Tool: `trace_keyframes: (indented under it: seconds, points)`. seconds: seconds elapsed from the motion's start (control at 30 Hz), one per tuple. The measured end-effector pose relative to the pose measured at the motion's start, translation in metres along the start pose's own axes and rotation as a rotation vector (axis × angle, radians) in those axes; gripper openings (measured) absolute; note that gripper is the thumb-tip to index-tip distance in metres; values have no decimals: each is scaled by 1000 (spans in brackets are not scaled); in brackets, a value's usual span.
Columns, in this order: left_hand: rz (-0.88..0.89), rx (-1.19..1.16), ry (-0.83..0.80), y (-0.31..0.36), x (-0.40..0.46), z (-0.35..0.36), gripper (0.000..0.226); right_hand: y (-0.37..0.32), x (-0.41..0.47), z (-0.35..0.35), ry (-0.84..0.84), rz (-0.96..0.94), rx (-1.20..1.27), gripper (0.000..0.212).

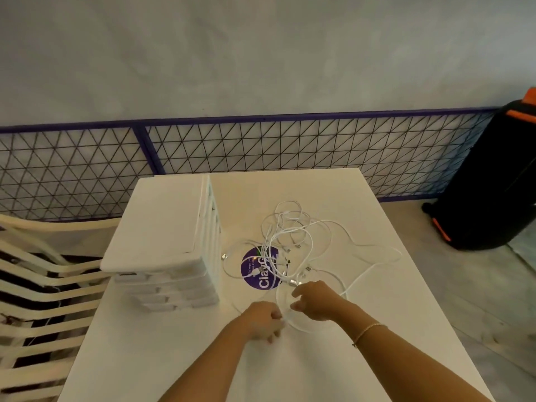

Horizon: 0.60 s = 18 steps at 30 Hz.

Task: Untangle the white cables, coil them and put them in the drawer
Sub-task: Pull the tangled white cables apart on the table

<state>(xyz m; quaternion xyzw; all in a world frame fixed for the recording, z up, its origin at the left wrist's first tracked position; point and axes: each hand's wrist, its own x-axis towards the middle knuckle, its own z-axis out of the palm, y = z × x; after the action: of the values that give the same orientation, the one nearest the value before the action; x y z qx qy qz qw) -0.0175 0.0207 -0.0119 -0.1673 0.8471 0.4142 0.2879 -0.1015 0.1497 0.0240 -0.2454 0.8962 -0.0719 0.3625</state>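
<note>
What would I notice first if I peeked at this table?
Probably the messy tangle of white cables in the middle of the white table, lying partly over a round purple sticker. Just in front of it, the left hand and right hand each hold a loop of cable. To the left stands a white drawer unit.

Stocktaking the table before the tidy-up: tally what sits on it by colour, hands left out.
White: 2, the drawer unit and the cable tangle, counted as one because the separate cables cannot be told apart.
Purple: 1, the round sticker.
Total: 3, all on the white table.
</note>
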Motion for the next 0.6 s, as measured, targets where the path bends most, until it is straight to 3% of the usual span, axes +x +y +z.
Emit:
trace_keyframes:
  seconds: [0.1,0.2,0.23,0.3,0.4,0.47,0.57,0.6]
  points:
    - [87,-233,119,21,-8,-20,12,-14,-5,-14,80,26,350,31]
    - [126,-332,225,35,-16,-32,17,-18,-13,-31,5,6,752,52]
    - [128,-342,250,38,-18,-34,17,-18,-15,-39,-47,8,774,54]
    - [127,-350,301,40,-23,-36,16,-18,-21,-47,-92,16,700,46]
    - [125,-335,369,40,-30,-39,18,-16,-22,-53,12,43,762,31]
    - [130,-345,397,40,-35,-41,17,-15,-18,-54,138,112,700,33]
    - [160,-445,448,42,-43,-43,20,-17,-16,-50,376,196,275,51]
    - [171,-467,470,44,-46,-44,22,-21,-20,-51,468,173,254,57]
